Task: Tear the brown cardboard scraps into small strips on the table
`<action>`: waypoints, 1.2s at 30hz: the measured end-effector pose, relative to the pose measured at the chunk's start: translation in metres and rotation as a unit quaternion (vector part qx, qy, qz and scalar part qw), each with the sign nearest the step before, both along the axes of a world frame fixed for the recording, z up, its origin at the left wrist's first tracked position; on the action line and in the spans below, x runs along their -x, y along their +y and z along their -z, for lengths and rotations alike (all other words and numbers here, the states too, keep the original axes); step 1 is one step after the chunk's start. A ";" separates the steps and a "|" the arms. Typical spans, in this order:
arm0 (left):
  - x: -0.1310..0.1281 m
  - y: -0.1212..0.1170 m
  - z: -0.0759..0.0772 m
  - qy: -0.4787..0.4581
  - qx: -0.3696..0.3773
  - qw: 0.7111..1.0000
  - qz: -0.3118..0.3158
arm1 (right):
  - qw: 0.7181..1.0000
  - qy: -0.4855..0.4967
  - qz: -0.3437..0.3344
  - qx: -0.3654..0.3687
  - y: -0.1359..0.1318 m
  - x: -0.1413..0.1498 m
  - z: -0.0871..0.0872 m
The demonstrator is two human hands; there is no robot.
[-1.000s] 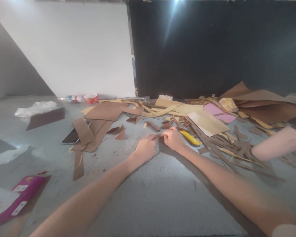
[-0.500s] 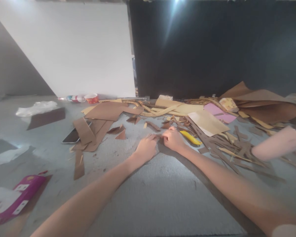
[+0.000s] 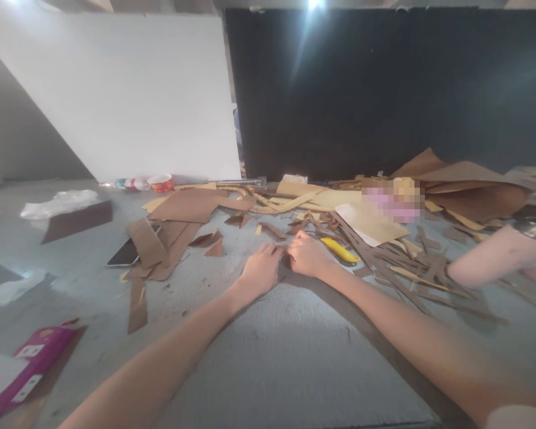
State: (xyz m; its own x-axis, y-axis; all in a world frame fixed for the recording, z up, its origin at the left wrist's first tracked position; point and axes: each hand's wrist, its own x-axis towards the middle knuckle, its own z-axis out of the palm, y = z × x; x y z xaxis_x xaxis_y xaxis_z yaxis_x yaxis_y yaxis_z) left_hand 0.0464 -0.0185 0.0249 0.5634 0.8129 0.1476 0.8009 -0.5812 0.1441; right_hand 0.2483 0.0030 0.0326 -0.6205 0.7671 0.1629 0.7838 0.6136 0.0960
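Note:
Close together over the grey work surface [image 3: 250, 381], my two hands meet at their fingertips. My left hand [image 3: 262, 268] is closed, palm down, with its fingers bent toward the right. My right hand [image 3: 307, 255] is curled tight, thumb side facing the left hand. A small brown piece [image 3: 285, 258] shows between the fingertips; most of it is hidden, and its material is unclear. Just right of my right hand lies a yellow tool handle [image 3: 340, 250], perhaps a cutter. Brown triangular scraps [image 3: 214, 247] lie left of and beyond the hands.
Brown sheets [image 3: 190, 204] partly cover a phone [image 3: 124, 255] at left. A purple tissue pack [image 3: 29, 369] lies front left, a red paper cup [image 3: 161, 183] at the back. Brown strips [image 3: 397, 274] pile up at right, beside another person's forearm [image 3: 482, 259]. Black and white panels [image 3: 361, 89] stand behind.
The view has shifted slightly, so the things on the surface sit a little further left. My hands stay together in nearly the same pose.

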 end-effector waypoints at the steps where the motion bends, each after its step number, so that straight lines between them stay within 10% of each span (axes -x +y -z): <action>1: 0.000 0.001 0.001 -0.001 -0.002 1.000 0.001 | 1.000 0.003 0.000 0.001 0.000 0.000 0.000; 36: 0.008 0.009 0.015 -0.121 -0.025 0.991 -0.050 | 0.991 0.134 0.006 0.003 0.006 -0.004 0.023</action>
